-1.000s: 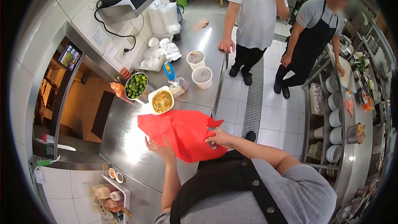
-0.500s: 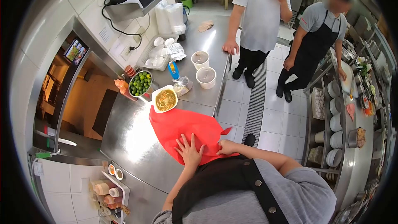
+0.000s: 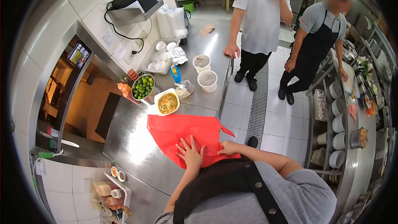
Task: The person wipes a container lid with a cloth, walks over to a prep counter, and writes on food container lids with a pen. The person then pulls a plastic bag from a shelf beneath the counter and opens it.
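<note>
A red sheet [image 3: 172,130], cloth or thin plastic, lies mostly flat on the steel counter in front of me. My left hand [image 3: 190,153] presses on it with the fingers spread. At its right edge my right hand [image 3: 226,147] is closed in a pinch on the red material. A narrow strip [image 3: 227,132] sticks out from that edge just above my right hand. Near the sheet's far edge stands a white bowl [image 3: 176,106] of yellowish noodle soup. The sheet's near edge is partly hidden by my hands and apron.
Beyond the bowl are a metal container of green limes [image 3: 144,85], a clear plastic bag [image 3: 184,89], a blue tape dispenser [image 3: 175,74] and two white tubs [image 3: 207,81]. Two people stand beyond the counter; one rests a hand [image 3: 231,50] on its edge. Bottles [image 3: 108,190] stand lower left.
The strip at the sheet's right edge now reaches farther out and slants down to the right. Both hands keep nearly the same places, and the view has shifted slightly.
</note>
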`<action>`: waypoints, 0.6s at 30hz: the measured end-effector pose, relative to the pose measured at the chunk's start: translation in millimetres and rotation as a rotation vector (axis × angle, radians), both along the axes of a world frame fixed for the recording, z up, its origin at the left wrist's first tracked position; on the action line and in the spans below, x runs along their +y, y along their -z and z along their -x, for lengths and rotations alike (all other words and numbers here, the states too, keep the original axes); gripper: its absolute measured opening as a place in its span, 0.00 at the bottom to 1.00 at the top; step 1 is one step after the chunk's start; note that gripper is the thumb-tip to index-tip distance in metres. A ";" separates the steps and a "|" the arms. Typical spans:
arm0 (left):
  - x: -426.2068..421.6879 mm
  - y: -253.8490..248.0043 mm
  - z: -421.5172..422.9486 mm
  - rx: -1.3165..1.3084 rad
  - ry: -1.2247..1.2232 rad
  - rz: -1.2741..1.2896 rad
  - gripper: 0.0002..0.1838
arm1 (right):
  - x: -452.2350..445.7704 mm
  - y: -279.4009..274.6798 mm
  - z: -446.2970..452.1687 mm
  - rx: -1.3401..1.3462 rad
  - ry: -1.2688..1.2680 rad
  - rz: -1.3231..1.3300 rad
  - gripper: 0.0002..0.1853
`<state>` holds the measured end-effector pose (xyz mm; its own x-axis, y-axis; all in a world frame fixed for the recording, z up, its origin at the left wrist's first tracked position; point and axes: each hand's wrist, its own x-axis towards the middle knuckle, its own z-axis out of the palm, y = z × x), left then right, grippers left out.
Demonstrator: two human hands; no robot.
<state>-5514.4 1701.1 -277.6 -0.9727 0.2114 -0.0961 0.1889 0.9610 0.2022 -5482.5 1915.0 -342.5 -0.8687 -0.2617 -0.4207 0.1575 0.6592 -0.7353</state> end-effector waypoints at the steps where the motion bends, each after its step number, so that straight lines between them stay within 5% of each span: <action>1: 2.5 -4.3 -0.5 -0.044 -0.017 0.011 0.46 | 0.5 -4.1 -1.6 0.008 0.019 0.001 0.21; 4: 4.7 -21.9 6.8 -0.348 -0.078 0.039 0.46 | 6.6 -25.9 2.9 -0.028 0.052 0.010 0.20; 7: 11.8 -55.8 3.8 -0.245 0.100 0.067 0.43 | 6.6 -63.3 11.6 -0.138 0.316 0.282 0.19; 10: 13.0 -54.0 22.6 -0.596 0.134 -0.509 0.33 | 4.4 -75.0 30.5 0.161 0.289 0.356 0.18; 13: 20.9 -55.5 24.6 -0.737 -0.168 -0.981 0.25 | -17.9 -89.6 41.3 0.371 0.391 0.260 0.16; 18: 10.3 -57.7 31.5 -0.784 -0.290 -1.162 0.16 | -36.2 -103.3 41.5 0.434 0.342 0.296 0.20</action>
